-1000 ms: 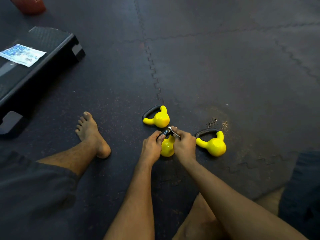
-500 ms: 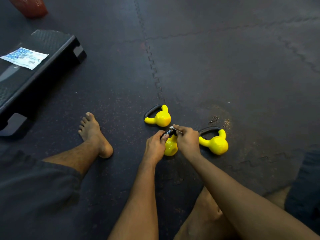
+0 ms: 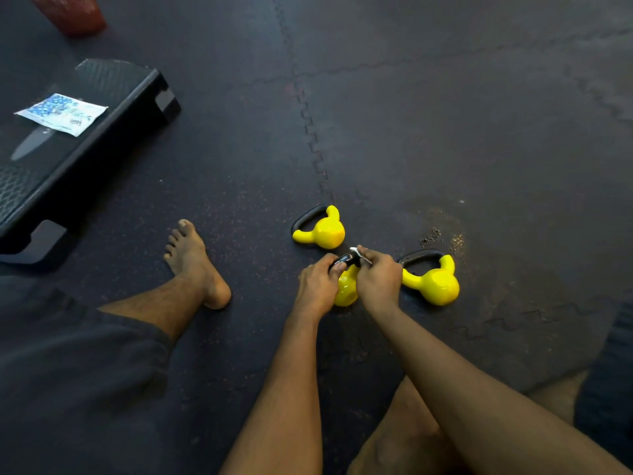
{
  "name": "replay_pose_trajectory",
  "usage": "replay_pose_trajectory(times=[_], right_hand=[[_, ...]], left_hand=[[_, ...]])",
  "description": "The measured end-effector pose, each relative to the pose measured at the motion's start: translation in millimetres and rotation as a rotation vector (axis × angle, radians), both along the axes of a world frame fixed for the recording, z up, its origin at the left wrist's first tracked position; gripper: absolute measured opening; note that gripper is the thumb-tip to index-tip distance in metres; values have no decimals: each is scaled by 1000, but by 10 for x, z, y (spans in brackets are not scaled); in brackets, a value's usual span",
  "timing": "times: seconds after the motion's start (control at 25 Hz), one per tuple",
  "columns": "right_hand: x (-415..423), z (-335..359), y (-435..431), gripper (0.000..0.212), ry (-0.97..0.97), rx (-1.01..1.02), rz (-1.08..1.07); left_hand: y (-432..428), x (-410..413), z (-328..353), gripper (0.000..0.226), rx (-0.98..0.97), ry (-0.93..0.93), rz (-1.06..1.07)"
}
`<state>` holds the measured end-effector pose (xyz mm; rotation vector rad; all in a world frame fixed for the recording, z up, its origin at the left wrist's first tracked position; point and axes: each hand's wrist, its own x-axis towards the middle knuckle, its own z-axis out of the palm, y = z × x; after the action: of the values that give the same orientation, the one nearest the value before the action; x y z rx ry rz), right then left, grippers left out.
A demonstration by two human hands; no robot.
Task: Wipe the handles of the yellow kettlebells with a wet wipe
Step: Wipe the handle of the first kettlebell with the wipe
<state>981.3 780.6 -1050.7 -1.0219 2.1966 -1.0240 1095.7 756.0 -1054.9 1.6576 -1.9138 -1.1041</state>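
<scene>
Three small yellow kettlebells with black handles lie on the dark floor mat. The middle kettlebell sits between my hands, mostly hidden by them. My left hand grips the left end of its black handle. My right hand pinches a white wet wipe against the handle's right end. A second kettlebell lies just beyond, and a third kettlebell lies to the right, close to my right hand.
A black step platform stands at the left with a blue-and-white wipe packet on it. My bare left foot rests on the mat left of the kettlebells. A red object is at the top left. Grit lies near the right kettlebell.
Both hands stay on the middle kettlebell's handle; my right hand with the wipe has shifted only slightly along it. The view has tilted a little.
</scene>
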Motion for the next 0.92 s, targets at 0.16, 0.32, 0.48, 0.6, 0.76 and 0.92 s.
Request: replay_pose_trajectory(times=[0.16, 0.32, 0.48, 0.6, 0.76, 0.92], right_hand=[[5, 4, 23, 28, -10, -41, 44], [27, -34, 49, 28, 7, -45, 12], [55, -73, 51, 28, -85, -36, -117], [119, -36, 65, 30, -23, -34, -99], [97, -84, 75, 30, -14, -40, -93], [-19, -45, -46, 30, -49, 31, -75]], left_hand=[[9, 27, -13, 23, 1, 25, 19], [11, 18, -37, 23, 0, 15, 18], [-1, -12, -28, 23, 10, 10, 11], [-6, -20, -52, 23, 3, 4, 14], [-18, 10, -64, 24, -2, 10, 13], [-10, -11, -55, 25, -8, 7, 5]])
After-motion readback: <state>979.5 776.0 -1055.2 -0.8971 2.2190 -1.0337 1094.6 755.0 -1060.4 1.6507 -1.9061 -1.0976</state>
